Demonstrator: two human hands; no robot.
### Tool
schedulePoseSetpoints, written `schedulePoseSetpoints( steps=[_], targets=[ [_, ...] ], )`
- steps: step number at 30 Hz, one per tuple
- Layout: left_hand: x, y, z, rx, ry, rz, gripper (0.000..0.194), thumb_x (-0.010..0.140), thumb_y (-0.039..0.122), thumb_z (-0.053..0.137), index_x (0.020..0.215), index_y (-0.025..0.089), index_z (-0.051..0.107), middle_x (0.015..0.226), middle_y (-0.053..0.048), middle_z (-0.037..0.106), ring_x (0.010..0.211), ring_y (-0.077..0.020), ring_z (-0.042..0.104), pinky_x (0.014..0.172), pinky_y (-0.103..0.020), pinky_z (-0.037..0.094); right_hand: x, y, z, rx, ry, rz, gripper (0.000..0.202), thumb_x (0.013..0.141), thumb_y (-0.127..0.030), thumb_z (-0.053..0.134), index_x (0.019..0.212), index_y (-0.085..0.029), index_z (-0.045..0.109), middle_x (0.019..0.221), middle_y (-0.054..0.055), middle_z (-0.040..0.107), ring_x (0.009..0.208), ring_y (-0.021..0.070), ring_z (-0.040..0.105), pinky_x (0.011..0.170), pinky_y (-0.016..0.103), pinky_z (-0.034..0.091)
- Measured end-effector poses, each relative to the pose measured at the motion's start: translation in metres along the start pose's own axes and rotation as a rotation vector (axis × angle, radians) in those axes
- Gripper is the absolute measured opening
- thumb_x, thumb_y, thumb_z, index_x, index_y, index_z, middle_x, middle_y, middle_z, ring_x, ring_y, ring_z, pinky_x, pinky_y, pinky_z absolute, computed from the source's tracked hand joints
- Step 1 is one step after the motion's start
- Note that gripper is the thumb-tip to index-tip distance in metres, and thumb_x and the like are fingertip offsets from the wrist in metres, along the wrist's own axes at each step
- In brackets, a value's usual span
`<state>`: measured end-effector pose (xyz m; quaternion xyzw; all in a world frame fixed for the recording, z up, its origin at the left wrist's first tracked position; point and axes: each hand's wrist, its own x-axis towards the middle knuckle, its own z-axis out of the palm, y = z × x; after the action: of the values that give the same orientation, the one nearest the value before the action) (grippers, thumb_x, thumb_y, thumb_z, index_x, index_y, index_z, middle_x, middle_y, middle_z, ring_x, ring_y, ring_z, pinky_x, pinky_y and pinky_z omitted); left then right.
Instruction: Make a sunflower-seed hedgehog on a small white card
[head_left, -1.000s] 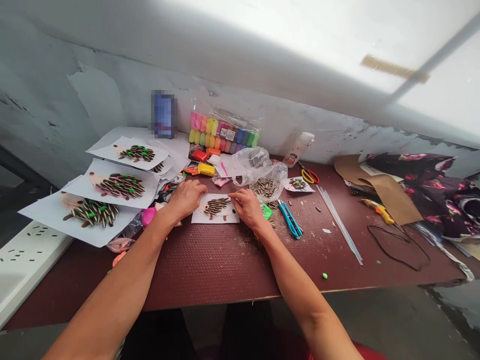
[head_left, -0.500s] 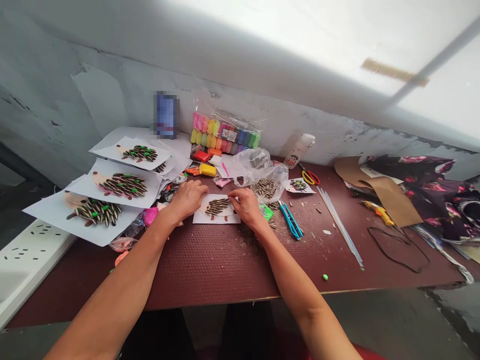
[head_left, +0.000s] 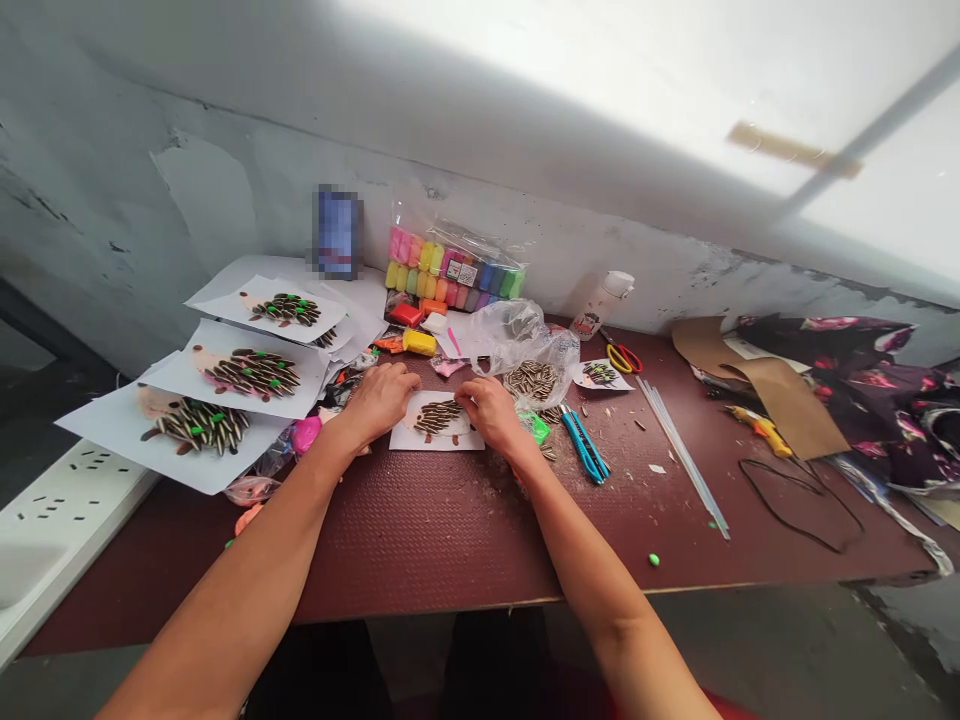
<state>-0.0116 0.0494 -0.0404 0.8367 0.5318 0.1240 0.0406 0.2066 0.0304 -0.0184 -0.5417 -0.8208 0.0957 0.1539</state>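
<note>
A white card with a hedgehog picture, its back covered in striped sunflower seeds, lies flat on the table between my hands. My left hand is closed at the card's upper left edge, fingertips bent down holding it. Over the right end of the seeds, my right hand has thumb and forefinger pinched together; anything between them is too small to make out. Just right of that hand, a plastic bag lies open with a heap of loose sunflower seeds.
Finished-looking hedgehog cards are stacked at left beside a white power strip. Behind are coloured clay packs and a bottle. To the right lie a blue cutter, scissors, clear glue sticks and a yellow glue gun.
The whole view has shifted slightly to the right and down. My hands and the card keep nearly the same places, with my right fingers still pinched at the seeds.
</note>
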Motion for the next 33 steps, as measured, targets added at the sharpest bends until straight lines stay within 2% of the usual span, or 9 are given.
schedulePoseSetpoints(
  steps=[15,21,27,33],
  targets=[
    [0.0,-0.002,0.004,-0.003,0.027,0.001,0.032,0.094,0.018,0.047,0.104,0.022,0.078,0.097,-0.011,0.07,0.096,-0.0276,0.064,0.086,-0.04,0.049,-0.002,0.0,0.003,0.023,0.012,-0.031,0.02,0.1,-0.018,0.059,0.091,-0.018,0.077,0.087,0.006,0.071,0.09,0.0201,0.056,0.084,0.028,0.04],
    [0.0,-0.004,0.006,-0.03,0.033,0.008,0.031,0.094,0.019,0.048,0.105,0.022,0.077,0.098,-0.011,0.07,0.095,-0.0272,0.064,0.087,-0.04,0.049,-0.005,-0.001,-0.004,-0.001,-0.011,-0.009,0.022,0.1,-0.018,0.057,0.098,-0.02,0.079,0.096,0.007,0.075,0.096,0.0212,0.061,0.086,0.029,0.043],
    [0.0,-0.003,0.003,-0.048,0.01,0.0,0.03,0.094,0.018,0.049,0.103,0.022,0.077,0.098,-0.012,0.07,0.096,-0.0285,0.065,0.088,-0.041,0.049,-0.014,0.017,-0.018,-0.017,0.081,0.179,0.027,0.098,-0.015,0.054,0.105,-0.021,0.079,0.107,0.008,0.078,0.101,0.0224,0.066,0.089,0.029,0.044],
    [0.0,-0.001,0.0,-0.019,-0.003,-0.006,0.03,0.094,0.017,0.049,0.101,0.023,0.077,0.097,-0.011,0.07,0.096,-0.0277,0.064,0.087,-0.039,0.048,-0.022,0.034,-0.023,-0.07,0.071,0.326,0.027,0.096,-0.015,0.056,0.103,-0.02,0.081,0.108,0.011,0.079,0.102,0.0245,0.069,0.088,0.031,0.047]
  ],
)
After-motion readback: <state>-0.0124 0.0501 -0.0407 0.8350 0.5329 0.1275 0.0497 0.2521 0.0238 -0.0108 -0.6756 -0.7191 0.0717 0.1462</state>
